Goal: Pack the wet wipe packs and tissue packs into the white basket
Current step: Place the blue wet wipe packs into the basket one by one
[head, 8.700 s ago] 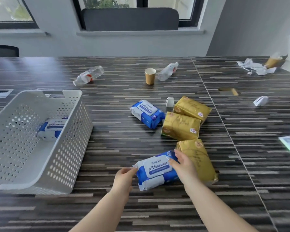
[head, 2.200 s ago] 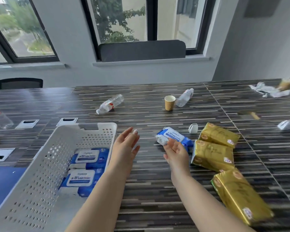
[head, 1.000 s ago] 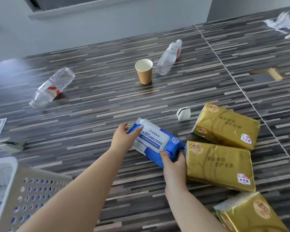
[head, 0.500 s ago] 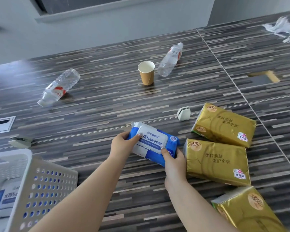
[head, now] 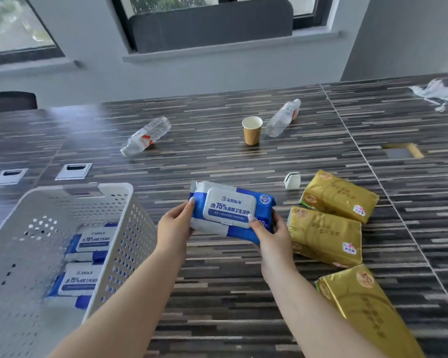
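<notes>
So the blue and white wet wipe pack (head: 232,211) is sitting up in the air between both hands, lid side facing the camera, just to the right of the white basket (head: 119,223) and above the striped table (head: 217,156). The left hand (head: 175,228) is gripping its left end, thumb lying on the top face and the other fingers curled underneath. The right hand (head: 276,235) is holding the lower right corner the same way, thumb pressing on the front near the lid edge, fingers wrapping behind.

Inside the basket two more wipe packs are lying flat, one nearer the far wall (head: 95,240) and one closer to the camera (head: 79,280), touching or nearly touching each other.

Over on the right, three gold tissue packs are resting on the table: the far one (head: 339,196), the middle one (head: 325,236) just beside the right hand, and the near one (head: 365,311) running toward the bottom edge.

Further back a small white object (head: 292,180) is standing near the far tissue pack, a paper cup (head: 252,130) is standing upright, and two clear plastic bottles are lying on their sides, one on the left (head: 145,135) and one right of the cup (head: 283,117). Some crumpled white stuff (head: 442,95) is sitting at the far right edge.
</notes>
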Motion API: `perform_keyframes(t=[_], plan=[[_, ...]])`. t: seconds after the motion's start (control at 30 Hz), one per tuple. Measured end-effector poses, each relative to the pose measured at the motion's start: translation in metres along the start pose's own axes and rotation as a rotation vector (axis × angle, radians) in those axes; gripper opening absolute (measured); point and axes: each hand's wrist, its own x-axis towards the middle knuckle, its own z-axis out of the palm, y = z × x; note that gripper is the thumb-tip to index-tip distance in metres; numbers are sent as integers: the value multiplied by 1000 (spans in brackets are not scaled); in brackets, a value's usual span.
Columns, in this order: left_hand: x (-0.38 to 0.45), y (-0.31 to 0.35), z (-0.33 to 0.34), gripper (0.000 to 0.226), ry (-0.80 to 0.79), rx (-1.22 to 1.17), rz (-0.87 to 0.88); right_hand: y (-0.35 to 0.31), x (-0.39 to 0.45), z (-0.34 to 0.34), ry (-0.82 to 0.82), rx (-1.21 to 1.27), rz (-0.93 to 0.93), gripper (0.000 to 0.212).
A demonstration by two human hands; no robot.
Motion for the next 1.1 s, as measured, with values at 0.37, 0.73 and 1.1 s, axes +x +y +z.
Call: perform_keyframes(t=[0.37,0.73,1.1], plan=[[-71,-1,-46,24,-40,-355,-43,-12,-64,-16,-152,70,-44,60],[-96,-17,-62,22,11,-574,-35,-22,-102,-17,-158,72,-66,16],[-103,-29,-66,29,15,-655,-52,-38,-113,-21,-148,185,55,8]])
